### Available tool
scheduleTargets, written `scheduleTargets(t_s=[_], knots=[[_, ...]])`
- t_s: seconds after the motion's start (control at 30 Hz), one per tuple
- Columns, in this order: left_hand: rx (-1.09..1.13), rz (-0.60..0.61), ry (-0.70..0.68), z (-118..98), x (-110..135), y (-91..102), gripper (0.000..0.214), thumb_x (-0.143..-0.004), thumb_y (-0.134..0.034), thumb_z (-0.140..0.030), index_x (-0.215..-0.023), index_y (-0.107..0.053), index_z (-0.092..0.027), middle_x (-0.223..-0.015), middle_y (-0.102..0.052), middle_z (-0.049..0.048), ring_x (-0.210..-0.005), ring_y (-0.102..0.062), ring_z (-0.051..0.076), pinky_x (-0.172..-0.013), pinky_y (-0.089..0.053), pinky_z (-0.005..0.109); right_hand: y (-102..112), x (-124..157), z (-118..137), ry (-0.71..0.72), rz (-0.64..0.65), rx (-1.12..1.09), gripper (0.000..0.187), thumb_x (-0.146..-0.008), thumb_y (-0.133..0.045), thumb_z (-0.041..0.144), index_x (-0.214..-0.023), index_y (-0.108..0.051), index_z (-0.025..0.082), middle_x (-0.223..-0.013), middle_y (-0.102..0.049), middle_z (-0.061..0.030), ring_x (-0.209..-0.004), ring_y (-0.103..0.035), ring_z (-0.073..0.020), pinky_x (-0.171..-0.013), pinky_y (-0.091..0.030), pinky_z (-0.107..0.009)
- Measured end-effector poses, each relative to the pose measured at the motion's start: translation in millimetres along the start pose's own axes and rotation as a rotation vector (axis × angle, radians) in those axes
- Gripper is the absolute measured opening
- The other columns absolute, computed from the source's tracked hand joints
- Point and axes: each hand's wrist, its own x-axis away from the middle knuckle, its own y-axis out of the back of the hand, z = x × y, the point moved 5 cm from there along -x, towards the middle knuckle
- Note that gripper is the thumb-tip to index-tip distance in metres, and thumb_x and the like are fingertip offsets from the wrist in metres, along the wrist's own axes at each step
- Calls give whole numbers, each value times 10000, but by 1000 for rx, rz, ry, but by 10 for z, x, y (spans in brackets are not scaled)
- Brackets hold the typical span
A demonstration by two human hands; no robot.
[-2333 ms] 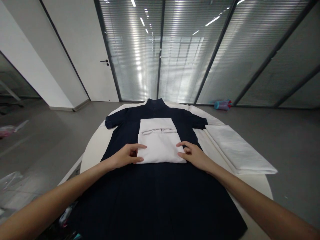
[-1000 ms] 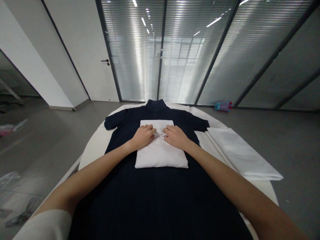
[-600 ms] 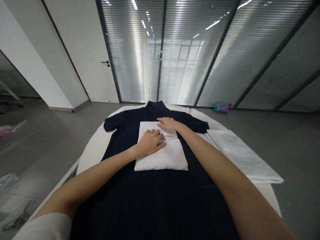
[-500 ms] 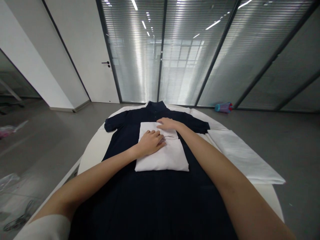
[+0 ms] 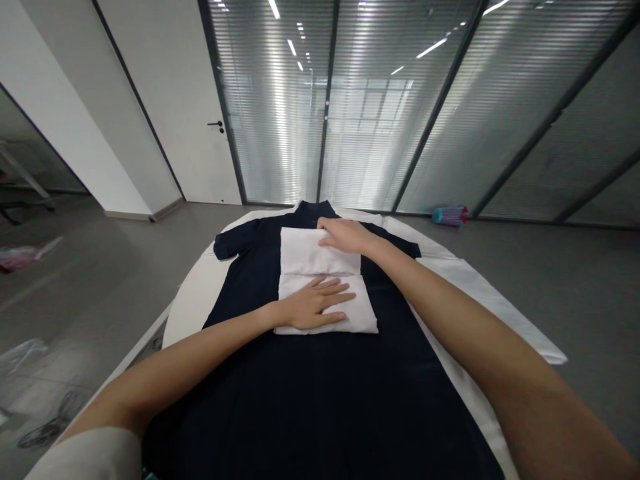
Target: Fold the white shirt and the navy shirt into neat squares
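Two hands on a folded white garment (image 5: 320, 280), frame centre.
Left hand (image 5: 314, 305) flat, fingers spread, on its near half; right hand (image 5: 345, 235) covers the far right corner, grip unclear.

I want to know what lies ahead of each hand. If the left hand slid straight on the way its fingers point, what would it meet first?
The left hand lies flat on the white folded cloth, fingers pointing right. Going on, it would probably cross the cloth's right edge onto the dark shirt; nothing else shows in that line.

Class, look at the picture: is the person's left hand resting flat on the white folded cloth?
Yes: the left hand lies palm down, fingers spread, on the near half of the white folded cloth.
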Motion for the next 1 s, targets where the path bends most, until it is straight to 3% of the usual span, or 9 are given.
scheduleTargets(t_s=[0.1,0.27,0.37,0.53,0.67,0.77,0.9,1.0], knots=[[23,5,13,15,-14,-1,611,-1049,-344,-559,-1574,-364,-246,-1651,-310,88,-1547,-225,287,-1254,-171,515,109,368,358,106,-88,187,212,-963,-640,249,-1160,-594,183,-1104,-692,-83,-934,-633,-232,-703,-347,-293],[9,-14,9,-23,17,-12,574,-1038,-375,-558,-1479,-506,-213,-1520,-524,110,-1375,-521,288,-1163,-383,424,-90,980,815,338,-95,381,117,-982,-560,145,-1073,-623,182,-1029,-661,-83,-883,-584,-216,-704,-311,-320],[-66,-35,7,-166,94,42,582,-1016,-424,-577,-1437,-535,-191,-1495,-543,137,-1300,-582,310,-1114,-433,421,-143,1169,820,332,-129,390,146,-948,-606,160,-1090,-621,187,-1040,-641,-85,-896,-564,-235,-703,-310,-335],[-100,3,-8,-369,296,124,715,-978,-502,-603,-1491,-450,-108,-1430,-588,196,-1221,-636,328,-1038,-487,414,-132,1273,764,287,-219,450,126,-946,-575,100,-1023,-634,182,-998,-636,-82,-858,-546,-231,-707,-314,-347],[-17,-47,35,-167,338,82,445,-1034,-443,-493,-1302,-642,-198,-1286,-707,71,-1096,-697,240,-1039,-495,360,-243,1382,874,342,-283,472,135,-970,-546,102,-1005,-652,179,-976,-647,-83,-876,-547,-244,-730,-332,-356],[-53,-76,36,-38,300,29,379,-1046,-428,-426,-1263,-673,-234,-1277,-716,30,-1097,-696,221,-1062,-483,344,-319,1442,914,363,-322,456,149,-977,-539,107,-1025,-662,175,-957,-647,-80,-863,-540,-239,-731,-339,-356],[-163,-74,5,-165,362,50,514,-1014,-462,-537,-1268,-667,-141,-1189,-739,127,-1072,-708,277,-1015,-510,366,-341,1431,823,335,-338,415,155,-965,-553,102,-1041,-667,174,-951,-642,-82,-862,-530,-236,-736,-350,-352],[-253,-126,-159,-459,569,149,677,-983,-480,-612,-1355,-575,-54,-1320,-656,221,-1190,-652,324,-1026,-502,400,-361,1408,754,292,-341,382,145,-963,-557,110,-1039,-664,170,-973,-640,-92,-873,-530,-234,-761,-367,-353]])
